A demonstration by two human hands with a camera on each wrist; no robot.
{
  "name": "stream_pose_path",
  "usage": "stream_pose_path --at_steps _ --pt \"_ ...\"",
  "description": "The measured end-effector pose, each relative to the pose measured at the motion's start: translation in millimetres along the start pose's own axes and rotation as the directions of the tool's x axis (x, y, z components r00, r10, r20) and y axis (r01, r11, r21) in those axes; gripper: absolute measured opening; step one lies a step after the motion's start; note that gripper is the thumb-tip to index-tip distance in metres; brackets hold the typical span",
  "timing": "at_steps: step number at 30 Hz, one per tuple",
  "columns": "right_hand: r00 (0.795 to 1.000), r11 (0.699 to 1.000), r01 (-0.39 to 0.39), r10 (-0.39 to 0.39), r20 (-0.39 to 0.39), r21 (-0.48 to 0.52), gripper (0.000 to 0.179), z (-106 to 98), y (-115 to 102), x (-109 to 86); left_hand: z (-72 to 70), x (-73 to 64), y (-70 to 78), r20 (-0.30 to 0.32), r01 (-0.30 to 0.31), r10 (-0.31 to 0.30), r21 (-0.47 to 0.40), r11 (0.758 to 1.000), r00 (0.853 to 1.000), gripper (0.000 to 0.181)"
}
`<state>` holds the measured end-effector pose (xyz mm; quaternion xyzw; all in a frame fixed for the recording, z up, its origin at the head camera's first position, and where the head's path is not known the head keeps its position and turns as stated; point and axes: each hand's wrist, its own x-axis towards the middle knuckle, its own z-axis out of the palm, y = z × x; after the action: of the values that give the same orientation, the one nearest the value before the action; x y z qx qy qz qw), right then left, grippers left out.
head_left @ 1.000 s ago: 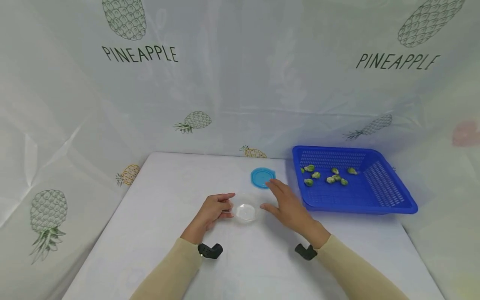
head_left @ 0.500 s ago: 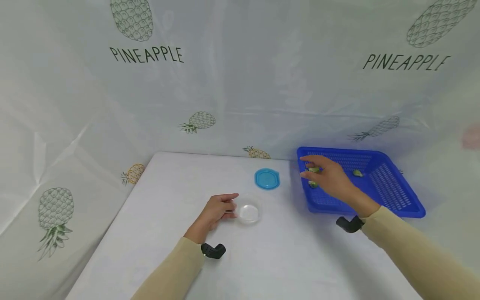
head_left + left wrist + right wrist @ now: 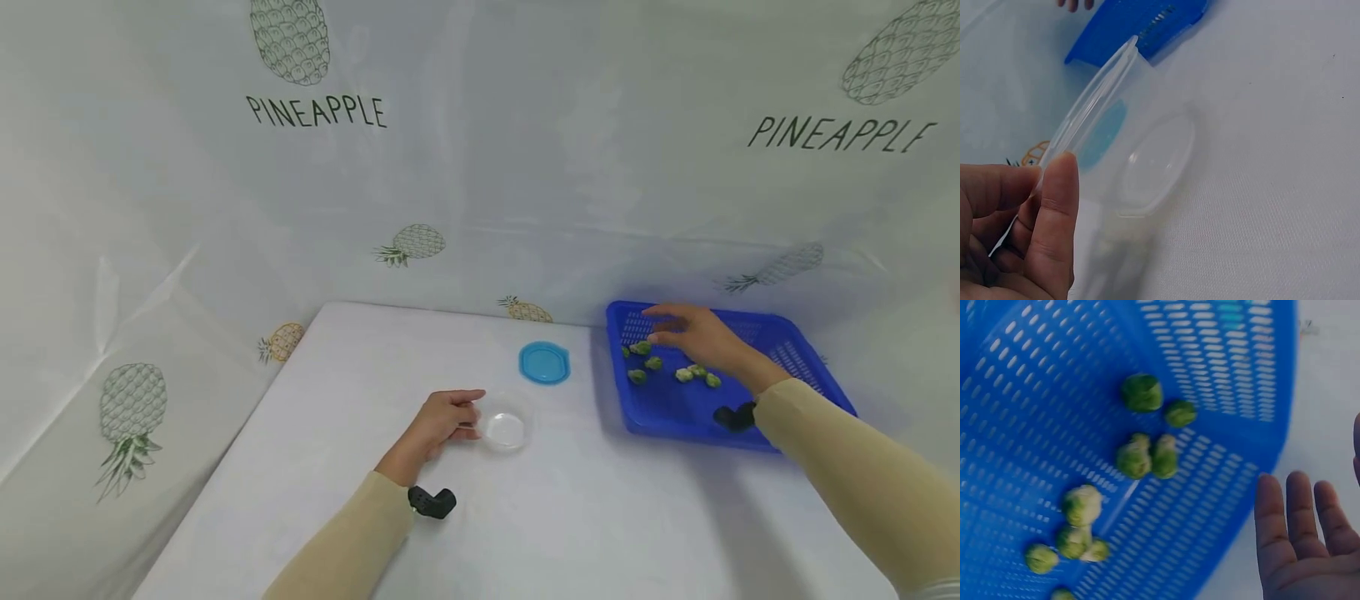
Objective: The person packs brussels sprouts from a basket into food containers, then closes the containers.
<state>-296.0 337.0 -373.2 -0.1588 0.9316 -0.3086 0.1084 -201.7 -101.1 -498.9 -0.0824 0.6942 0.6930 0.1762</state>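
Note:
In the head view my left hand (image 3: 444,421) pinches the rim of a small clear plastic container (image 3: 504,430) over the white table. The left wrist view shows the thumb and fingers on the rim of this container (image 3: 1159,161), which looks tilted there. My right hand (image 3: 708,340) hovers above a blue plastic basket (image 3: 693,432), fingers extended and holding nothing. Inside the basket lie several Brussels sprouts (image 3: 637,377), small and green. In the right wrist view, the straight fingers of my right hand (image 3: 1310,550) are apart from these sprouts (image 3: 1141,392).
A blue lid (image 3: 544,363) lies flat on the white table (image 3: 577,508), between the container and the basket. Behind the table hangs a pale sheet (image 3: 540,167) printed with pineapples. The basket stands near the back right, with slotted walls.
My right hand has moved right from beside the container to above the basket. My left hand keeps hold of the container. The view has shifted slightly.

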Motion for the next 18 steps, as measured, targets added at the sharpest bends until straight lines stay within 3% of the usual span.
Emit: stream_pose_path --at_steps 9,18 --pt "0.993 0.999 -0.01 0.004 0.116 0.052 0.063 11 35 12.5 1.6 0.7 -3.1 -0.004 0.008 -0.008 -0.004 1.0 1.0 0.046" --pt "0.972 0.996 -0.024 0.003 0.234 0.088 0.058 19 51 25.3 -1.0 2.1 -3.4 -0.01 0.009 -0.009 -0.018 1.0 1.0 0.045"
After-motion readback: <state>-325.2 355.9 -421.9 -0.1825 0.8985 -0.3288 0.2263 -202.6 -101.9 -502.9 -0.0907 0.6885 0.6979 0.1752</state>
